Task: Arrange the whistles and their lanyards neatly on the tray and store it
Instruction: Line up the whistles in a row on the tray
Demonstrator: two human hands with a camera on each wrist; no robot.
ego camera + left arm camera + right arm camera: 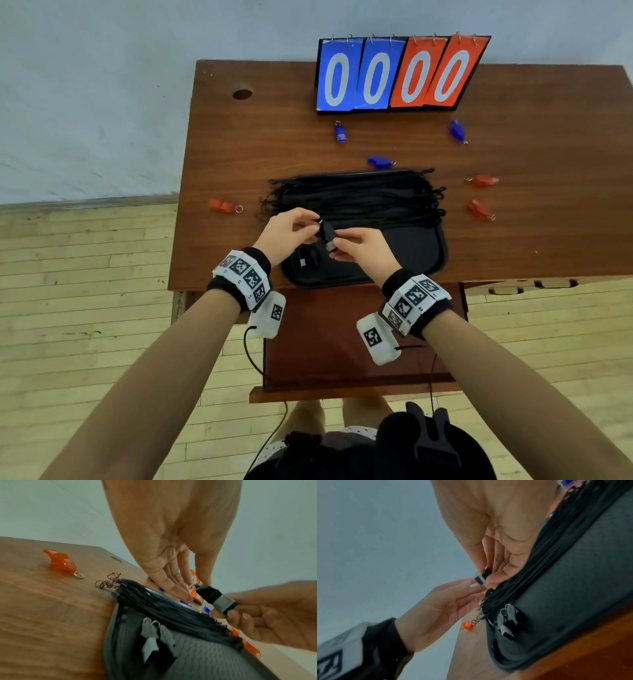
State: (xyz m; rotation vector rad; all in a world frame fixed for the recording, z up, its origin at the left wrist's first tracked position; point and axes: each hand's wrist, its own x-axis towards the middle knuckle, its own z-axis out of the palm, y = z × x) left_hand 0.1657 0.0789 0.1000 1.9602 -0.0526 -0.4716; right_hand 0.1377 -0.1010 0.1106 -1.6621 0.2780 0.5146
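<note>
Both hands share one black whistle: left grip pinching its ring end, right grip clamping its mouthpiece.

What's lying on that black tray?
On the tray: a bundle of black lanyards across its far half and two black whistles near the left corner. Anything beneath the lanyards is hidden.

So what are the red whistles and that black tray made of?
The red whistles look like glossy translucent plastic, light glowing through, each with a small metal split ring. The black tray seems plastic-rimmed with a matte, woven-looking textured liner, possibly rubber; I can't be sure.
</note>
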